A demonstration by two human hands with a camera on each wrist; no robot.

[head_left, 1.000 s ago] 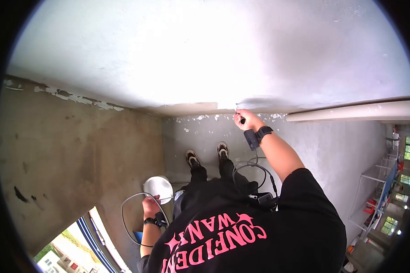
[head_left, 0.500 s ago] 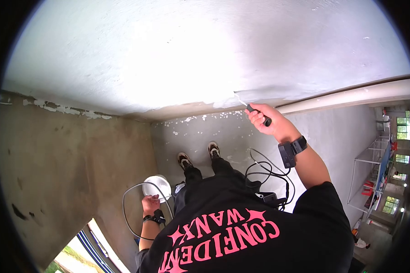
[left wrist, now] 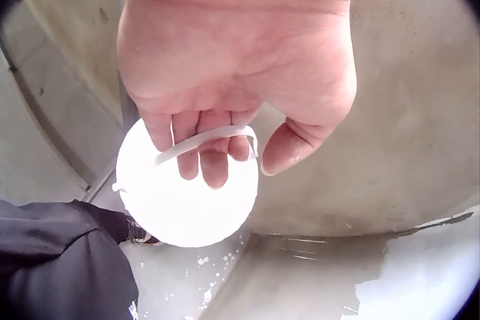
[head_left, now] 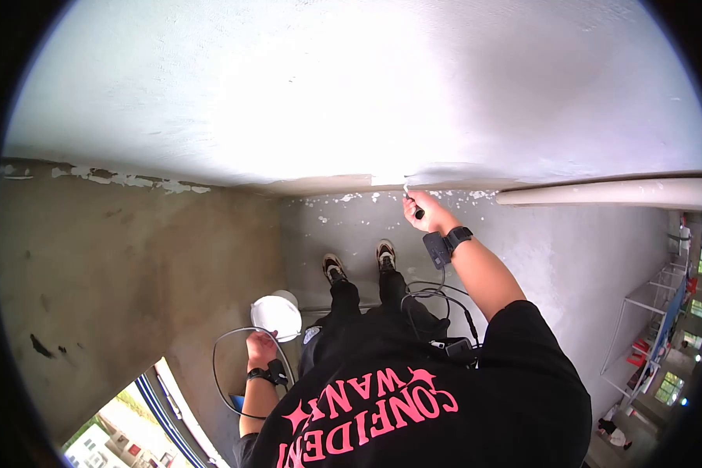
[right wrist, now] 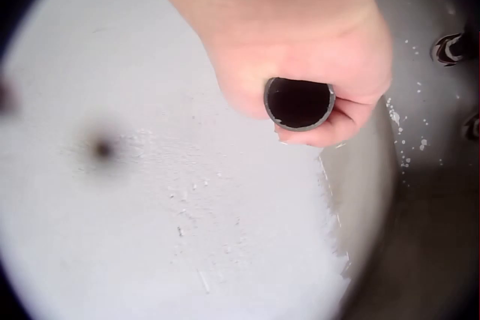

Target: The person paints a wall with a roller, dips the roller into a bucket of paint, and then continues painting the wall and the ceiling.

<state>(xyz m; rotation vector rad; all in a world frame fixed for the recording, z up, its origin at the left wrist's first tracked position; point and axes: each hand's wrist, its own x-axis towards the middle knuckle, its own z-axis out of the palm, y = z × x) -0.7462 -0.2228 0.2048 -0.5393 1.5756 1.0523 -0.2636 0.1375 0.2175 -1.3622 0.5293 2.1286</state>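
Note:
My right hand (head_left: 423, 210) grips the black handle (right wrist: 300, 104) of what looks like a paint roller, low at the wall's bottom edge. A thin pale shaft (head_left: 405, 187) runs from the fist to the white-painted wall (head_left: 522, 101); the head is lost in the bright white. The handle's round hollow end faces the right wrist camera. Down at the left, my left hand (left wrist: 240, 65) holds a white bucket (head_left: 256, 313) by its bail (left wrist: 199, 140), which crosses the curled fingers. The bucket's inside shows as glaring white.
White drops (head_left: 343, 200) speckle the grey floor along the wall. A pale pipe (head_left: 600, 193) runs along the wall's foot at right. The brown side wall (head_left: 132, 257) stands left, above a window opening (head_left: 125, 429). Looped cables (head_left: 444, 296) hang by the body.
My right hand rises and swings right, baring the tool's shaft, then returns down and left to the wall's bottom edge. The left hand keeps its hold on the bucket.

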